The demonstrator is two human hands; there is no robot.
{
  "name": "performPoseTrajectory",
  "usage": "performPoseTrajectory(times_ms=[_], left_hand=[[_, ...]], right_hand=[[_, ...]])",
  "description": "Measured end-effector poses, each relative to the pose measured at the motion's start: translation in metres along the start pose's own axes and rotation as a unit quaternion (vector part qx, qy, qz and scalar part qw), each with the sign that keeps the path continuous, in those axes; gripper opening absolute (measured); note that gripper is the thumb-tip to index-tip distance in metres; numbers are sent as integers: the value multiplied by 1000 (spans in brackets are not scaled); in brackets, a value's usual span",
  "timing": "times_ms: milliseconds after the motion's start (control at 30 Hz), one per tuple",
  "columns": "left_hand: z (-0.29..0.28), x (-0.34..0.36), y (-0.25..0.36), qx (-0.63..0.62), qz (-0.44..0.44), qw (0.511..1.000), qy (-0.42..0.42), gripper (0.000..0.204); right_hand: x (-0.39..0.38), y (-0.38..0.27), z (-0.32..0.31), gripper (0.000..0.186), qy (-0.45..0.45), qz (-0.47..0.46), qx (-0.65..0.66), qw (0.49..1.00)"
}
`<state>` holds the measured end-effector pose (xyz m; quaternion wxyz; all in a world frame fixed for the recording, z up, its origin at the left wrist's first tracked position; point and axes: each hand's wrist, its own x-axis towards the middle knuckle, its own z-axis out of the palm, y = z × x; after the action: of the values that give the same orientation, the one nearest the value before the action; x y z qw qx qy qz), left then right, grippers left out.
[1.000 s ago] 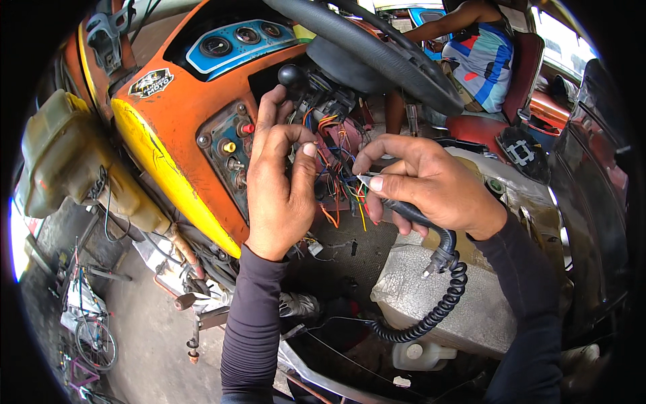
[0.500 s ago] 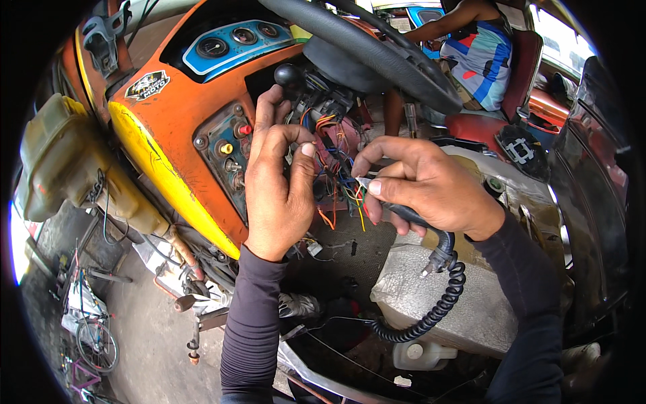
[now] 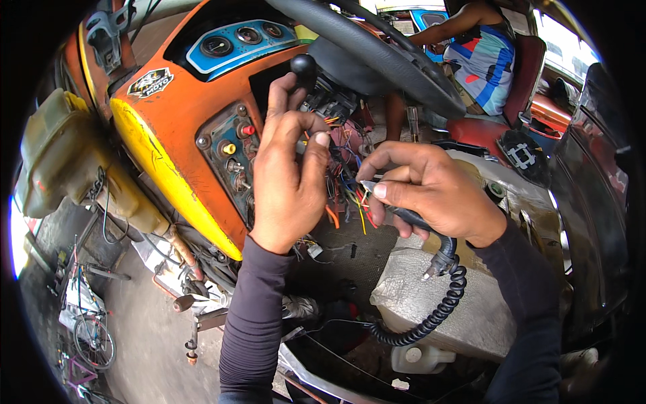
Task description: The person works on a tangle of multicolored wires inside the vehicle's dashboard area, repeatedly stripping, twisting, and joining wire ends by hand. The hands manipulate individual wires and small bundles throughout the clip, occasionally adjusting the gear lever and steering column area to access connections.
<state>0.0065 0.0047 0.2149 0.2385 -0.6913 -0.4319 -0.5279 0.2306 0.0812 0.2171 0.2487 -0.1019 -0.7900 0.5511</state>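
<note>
My left hand [image 3: 289, 178] is raised in front of the dashboard, beside a bundle of loose coloured wires [image 3: 353, 195]. Its thumb and index finger come together in a pinch, and whatever lies between them is hidden. In my right hand [image 3: 431, 195] is a black-handled probe tool [image 3: 412, 217] with a pointed grey tip. Thumb and index finger grip it near that tip, close to the wire ends. From its rear runs a black coiled cord [image 3: 444, 306]. A black round knob [image 3: 304, 67] stands just behind my left fingers.
The steering wheel [image 3: 377, 50] crosses above my hands. An orange dashboard [image 3: 185, 101] with a switch panel [image 3: 229, 151] stands left. A silvery padded cover [image 3: 437, 296] lies below my right hand. Another person [image 3: 481, 60] sits beyond the wheel. A plastic jug [image 3: 420, 359] is low down.
My left hand has moved slightly right and up, nearer to my right hand. The right hand keeps its grip on the probe tool, almost unmoved. The view has shifted a little.
</note>
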Motion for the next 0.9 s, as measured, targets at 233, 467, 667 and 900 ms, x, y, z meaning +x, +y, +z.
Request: performPoseTrajectory(times_ms=[233, 467, 667, 900], left_hand=[[-9, -12, 1, -10, -27, 1000, -1, 6], [-13, -14, 3, 0, -40, 999, -7, 5], [-16, -14, 4, 17, -40, 999, -16, 5], [-19, -23, 10, 37, -61, 997, -25, 6]], right_hand=[[0, 0, 1, 23, -8, -4, 16, 1000], [-3, -1, 3, 26, -10, 2, 0, 1000], [-3, -4, 4, 29, 8, -27, -16, 999], [38, -34, 25, 31, 244, -365, -487, 755]])
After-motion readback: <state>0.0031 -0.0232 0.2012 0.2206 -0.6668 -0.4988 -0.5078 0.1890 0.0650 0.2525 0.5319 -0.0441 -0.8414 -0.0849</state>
